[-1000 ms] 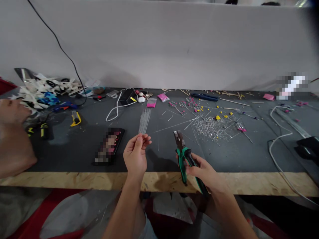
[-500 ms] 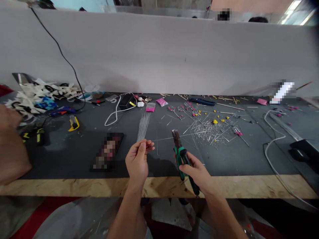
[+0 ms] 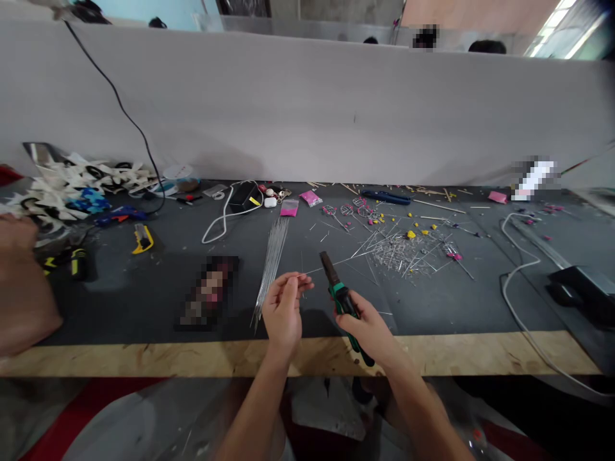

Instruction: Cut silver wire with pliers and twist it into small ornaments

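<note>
Fingertips of the left hand pinch one thin silver wire above the dark surface; the right hand grips green-handled pliers, nose just beside that wire.

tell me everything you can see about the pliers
The pliers have green and black grips and a dark metal head. The right hand grasps the grips above the bench's front edge; the head points up and away, tilted left, toward the thin wire pinched in the left hand. Whether the nose is open is unclear.
</note>
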`<state>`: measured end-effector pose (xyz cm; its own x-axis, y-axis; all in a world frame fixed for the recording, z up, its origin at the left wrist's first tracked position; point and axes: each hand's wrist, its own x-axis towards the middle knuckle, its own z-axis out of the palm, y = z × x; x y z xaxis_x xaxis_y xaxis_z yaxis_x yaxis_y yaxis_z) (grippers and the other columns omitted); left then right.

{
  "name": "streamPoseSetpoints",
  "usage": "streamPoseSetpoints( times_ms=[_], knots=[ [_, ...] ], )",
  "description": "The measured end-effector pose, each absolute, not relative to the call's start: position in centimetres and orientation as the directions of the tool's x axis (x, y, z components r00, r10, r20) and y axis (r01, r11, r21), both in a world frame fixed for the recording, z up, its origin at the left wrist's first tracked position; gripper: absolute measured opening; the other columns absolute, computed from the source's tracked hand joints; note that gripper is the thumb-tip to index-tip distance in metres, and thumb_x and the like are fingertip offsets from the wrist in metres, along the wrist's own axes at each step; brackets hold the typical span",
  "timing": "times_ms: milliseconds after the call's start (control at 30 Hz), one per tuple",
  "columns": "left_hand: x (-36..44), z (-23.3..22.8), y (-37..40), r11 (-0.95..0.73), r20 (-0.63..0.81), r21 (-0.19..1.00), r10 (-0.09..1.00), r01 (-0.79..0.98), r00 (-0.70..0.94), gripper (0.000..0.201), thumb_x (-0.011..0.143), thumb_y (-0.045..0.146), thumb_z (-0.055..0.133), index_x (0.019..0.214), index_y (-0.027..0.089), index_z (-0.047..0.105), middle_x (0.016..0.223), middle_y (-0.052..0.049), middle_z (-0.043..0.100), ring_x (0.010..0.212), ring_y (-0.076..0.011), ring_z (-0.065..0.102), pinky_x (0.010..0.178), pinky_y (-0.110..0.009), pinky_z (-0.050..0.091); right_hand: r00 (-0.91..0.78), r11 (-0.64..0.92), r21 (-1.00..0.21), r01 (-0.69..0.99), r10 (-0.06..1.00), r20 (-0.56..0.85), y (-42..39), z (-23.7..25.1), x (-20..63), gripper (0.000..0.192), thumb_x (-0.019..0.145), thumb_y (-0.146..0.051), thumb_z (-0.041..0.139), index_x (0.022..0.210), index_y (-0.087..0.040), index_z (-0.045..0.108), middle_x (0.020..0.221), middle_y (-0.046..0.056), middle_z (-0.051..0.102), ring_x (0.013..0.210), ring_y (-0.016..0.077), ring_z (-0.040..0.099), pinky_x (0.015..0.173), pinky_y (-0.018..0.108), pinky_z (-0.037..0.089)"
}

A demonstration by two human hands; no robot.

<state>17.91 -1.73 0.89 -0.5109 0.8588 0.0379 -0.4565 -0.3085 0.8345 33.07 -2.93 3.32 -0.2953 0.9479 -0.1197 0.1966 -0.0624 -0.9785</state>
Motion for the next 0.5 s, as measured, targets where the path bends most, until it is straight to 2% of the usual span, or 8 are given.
streamPoseSetpoints(
  times_ms=[267, 500],
  knots=[
    [19.2, 0.2, -1.5, -0.268, 0.041, 0.904, 0.829, -0.332, -0.558, 0.014, 0.079, 0.032, 0.063, 0.086, 0.019, 0.064, 0.086, -0.003, 0.066, 0.082, -0.0146, 0.063, 0.079, -0.028, 0.050, -0.355, -0.082, -0.979, 0.188, 0.923, -0.146, -2.6, 3.6, 31.7, 0.010, 0.072, -0.017, 0.051, 0.080, -0.019, 0.056, 0.075, -0.003, 0.053, 0.072, 0.0145, 0.047, 0.065, 0.025, 0.036],
    [18.2, -0.1, -0.9, -0.273, 0.019, 0.872, 0.850, -0.407, -0.527, 0.016, 0.078, 0.033, 0.063, 0.084, 0.018, 0.063, 0.085, -0.003, 0.067, 0.078, -0.0148, 0.065, 0.074, -0.028, 0.052, -0.382, -0.084, -0.990, 0.109, 0.916, -0.120, -2.2, 2.9, 30.6, 0.013, 0.071, -0.014, 0.052, 0.082, -0.018, 0.056, 0.076, -0.003, 0.054, 0.073, 0.0138, 0.048, 0.066, 0.024, 0.037]
  ],
)
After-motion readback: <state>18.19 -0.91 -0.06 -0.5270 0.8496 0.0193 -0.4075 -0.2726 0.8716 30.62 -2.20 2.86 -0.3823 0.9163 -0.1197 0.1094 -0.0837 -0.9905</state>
